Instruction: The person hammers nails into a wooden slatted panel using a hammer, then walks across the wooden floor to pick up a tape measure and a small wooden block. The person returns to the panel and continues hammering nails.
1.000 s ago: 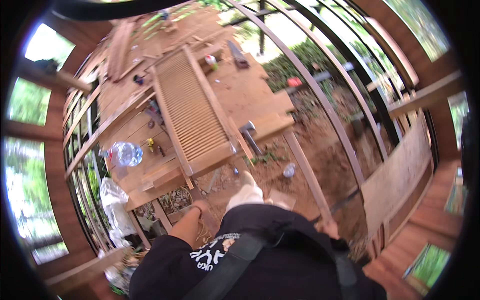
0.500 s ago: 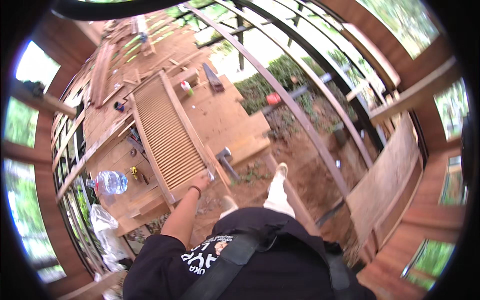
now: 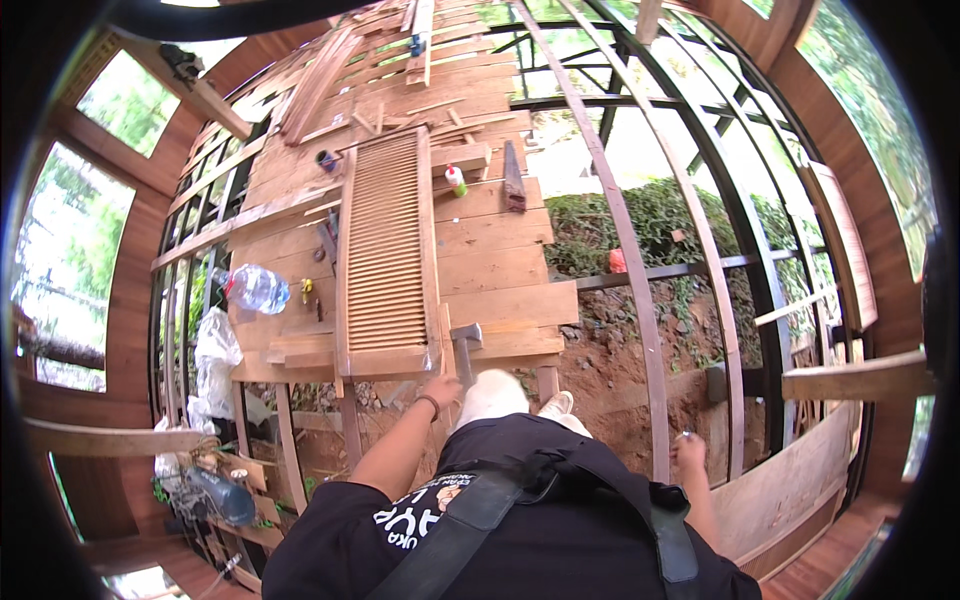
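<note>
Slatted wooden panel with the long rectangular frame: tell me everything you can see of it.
The long, rectangular slatted wooden panel looks like bare, light-brown wood. Two long side rails and shorter end rails frame many thin, closely spaced crosswise slats, with no obvious gap in the row. It lies slats-up on the brown wooden plank platform, its length running away from the person and its near end by the platform's near edge. A small, pale, shiny patch shows at its near right corner; what that is can't be told.

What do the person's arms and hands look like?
The left hand and right hand wear no gloves. A thin, dark band circles the left wrist. The left arm comes out of a short, plain black sleeve.
</note>
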{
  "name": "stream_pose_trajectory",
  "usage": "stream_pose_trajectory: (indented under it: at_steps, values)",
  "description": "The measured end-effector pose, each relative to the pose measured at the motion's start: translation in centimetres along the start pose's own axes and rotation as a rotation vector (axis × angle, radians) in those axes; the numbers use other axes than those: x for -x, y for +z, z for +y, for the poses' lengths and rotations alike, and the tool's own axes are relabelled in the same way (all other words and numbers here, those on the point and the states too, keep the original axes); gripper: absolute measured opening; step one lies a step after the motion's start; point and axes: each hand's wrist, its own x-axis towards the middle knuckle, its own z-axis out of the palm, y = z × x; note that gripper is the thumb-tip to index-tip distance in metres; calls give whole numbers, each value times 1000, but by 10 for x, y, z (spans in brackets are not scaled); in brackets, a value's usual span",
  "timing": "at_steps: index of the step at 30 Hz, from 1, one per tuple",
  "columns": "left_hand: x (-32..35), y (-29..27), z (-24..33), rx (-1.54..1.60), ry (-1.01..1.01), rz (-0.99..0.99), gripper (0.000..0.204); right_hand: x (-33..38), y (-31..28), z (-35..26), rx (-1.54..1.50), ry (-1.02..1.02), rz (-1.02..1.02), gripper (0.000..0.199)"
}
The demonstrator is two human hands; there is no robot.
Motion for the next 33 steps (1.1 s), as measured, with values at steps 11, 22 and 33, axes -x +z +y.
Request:
stream_pose_trajectory:
  at_steps: [11, 22, 33]
  values:
    - [5, 48, -133, -396, -344, -16, 42, -47, 149, -130, 397, -324, -402, 22]
    - [-177, -104, 16, 233, -263, -55, 27, -176, 276, -309, 758, -287, -509, 27]
    - [-275, -336, 162, 826, 54, 563, 28, -206, 471, -623, 387, -420, -437, 22]
